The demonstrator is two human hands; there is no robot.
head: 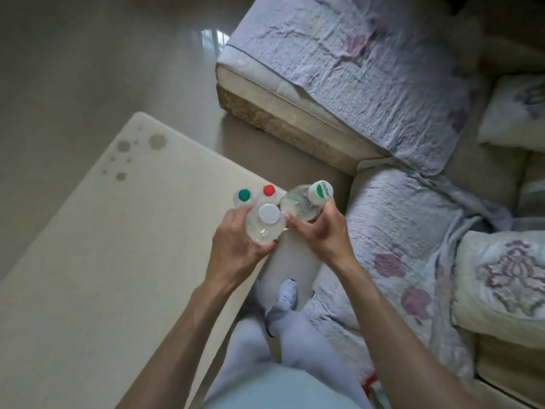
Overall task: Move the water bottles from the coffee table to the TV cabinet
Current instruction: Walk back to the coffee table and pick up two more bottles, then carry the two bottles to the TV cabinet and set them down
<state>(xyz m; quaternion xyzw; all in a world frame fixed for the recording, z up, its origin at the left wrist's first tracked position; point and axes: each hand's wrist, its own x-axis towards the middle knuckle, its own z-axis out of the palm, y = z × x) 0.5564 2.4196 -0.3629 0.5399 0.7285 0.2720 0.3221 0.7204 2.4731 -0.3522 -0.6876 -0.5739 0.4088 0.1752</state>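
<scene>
At the near right corner of the bench [118, 246], pale top with grey blotches at the far end:

1. Bottle with plain white cap [262, 231], clear, seen from above. Gripped by the left hand [236, 246], fingers and thumb curled round its body.
2. Bottle with green-marked white cap [298, 203], clear, tilted with its cap away to the right. Gripped by the right hand [321, 231], fingers wrapped round the body (it lies just beside item 1, over the bench edge; whether either one rests on the bench cannot be told).
3. Green-capped bottle [244, 195], upright on the bench, just beyond the left hand.
4. Red-capped bottle [269, 190], upright on the bench, right beside item 3.

Surroundings: sofa [383, 69] under a quilted lilac cover, to the right; patterned cushion [501, 276]; glossy floor [88, 54].
</scene>
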